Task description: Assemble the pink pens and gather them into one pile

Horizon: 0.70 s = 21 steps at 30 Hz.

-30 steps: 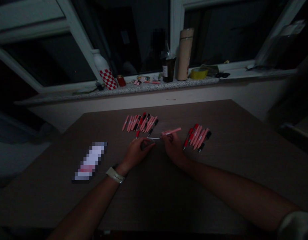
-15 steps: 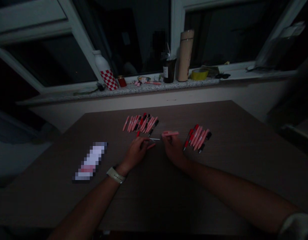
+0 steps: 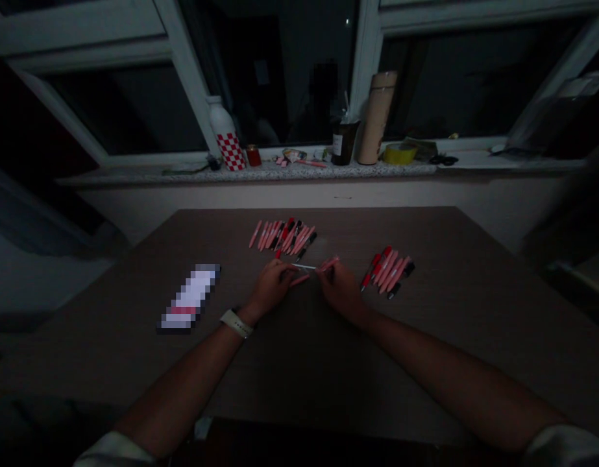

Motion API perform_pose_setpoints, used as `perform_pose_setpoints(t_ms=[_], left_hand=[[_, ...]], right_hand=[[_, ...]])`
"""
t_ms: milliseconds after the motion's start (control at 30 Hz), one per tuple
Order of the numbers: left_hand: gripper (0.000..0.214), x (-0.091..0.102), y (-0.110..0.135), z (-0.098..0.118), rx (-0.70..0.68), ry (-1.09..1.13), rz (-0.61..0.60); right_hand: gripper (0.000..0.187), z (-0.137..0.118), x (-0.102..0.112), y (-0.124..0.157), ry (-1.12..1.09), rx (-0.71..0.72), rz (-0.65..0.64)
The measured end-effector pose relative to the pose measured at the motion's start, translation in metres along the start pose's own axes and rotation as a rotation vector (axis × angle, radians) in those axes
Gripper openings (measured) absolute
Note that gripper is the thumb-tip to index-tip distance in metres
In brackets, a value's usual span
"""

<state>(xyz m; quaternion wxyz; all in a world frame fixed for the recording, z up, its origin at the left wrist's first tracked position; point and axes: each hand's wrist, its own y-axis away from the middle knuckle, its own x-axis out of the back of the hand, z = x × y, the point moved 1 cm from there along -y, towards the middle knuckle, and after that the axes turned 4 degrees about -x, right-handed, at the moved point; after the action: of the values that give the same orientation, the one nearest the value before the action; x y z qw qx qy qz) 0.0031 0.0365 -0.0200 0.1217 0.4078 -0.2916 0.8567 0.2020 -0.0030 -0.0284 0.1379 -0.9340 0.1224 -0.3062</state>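
Stretching between my two hands, a thin, straight white rod [image 3: 306,266] lies nearly level across my view, over the middle of the table. My left hand [image 3: 270,285] pinches one end of it between thumb and fingers, and a smooth pink pen piece [image 3: 300,280] juts out just below; I cannot tell whether that is gripped too. My right hand [image 3: 339,285] grasps a slim pink tube [image 3: 330,263] at the rod's other end; whether the two touch is too dim to tell. Beyond my left hand lies a crowded, slanting row of slender pens [image 3: 282,235], pink, red and black; beside my right sits a smaller cluster [image 3: 387,270] in the same colours. All rest on the flat, brown, faintly grained table [image 3: 299,376]. A pale perforated watch strap [image 3: 237,323] circles my left wrist. Farther off, a speckled stone sill [image 3: 270,172] bears a checkered bottle [image 3: 226,136] and a tall beige cylinder [image 3: 377,120]
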Motion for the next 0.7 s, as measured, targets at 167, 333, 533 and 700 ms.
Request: perform_pose_setpoints(t_ms=[167,333,533,700], left_hand=[[0.023,-0.003,-0.001,-0.008,0.006,0.040,0.036],[0.022,-0.005,-0.002,-0.011,-0.008,0.056,0.048],[0.020,-0.009,-0.002,-0.017,0.008,0.099,0.097],[0.016,-0.006,-0.002,-0.015,0.019,0.114,0.142]], right_hand=[[0.009,-0.001,0.000,0.002,0.091,0.060,-0.036],[0.008,-0.002,0.000,0.001,0.141,0.084,0.006],[0.013,0.009,0.009,-0.008,0.192,0.023,0.149],[0.017,0.017,0.016,-0.015,0.276,0.010,0.169]])
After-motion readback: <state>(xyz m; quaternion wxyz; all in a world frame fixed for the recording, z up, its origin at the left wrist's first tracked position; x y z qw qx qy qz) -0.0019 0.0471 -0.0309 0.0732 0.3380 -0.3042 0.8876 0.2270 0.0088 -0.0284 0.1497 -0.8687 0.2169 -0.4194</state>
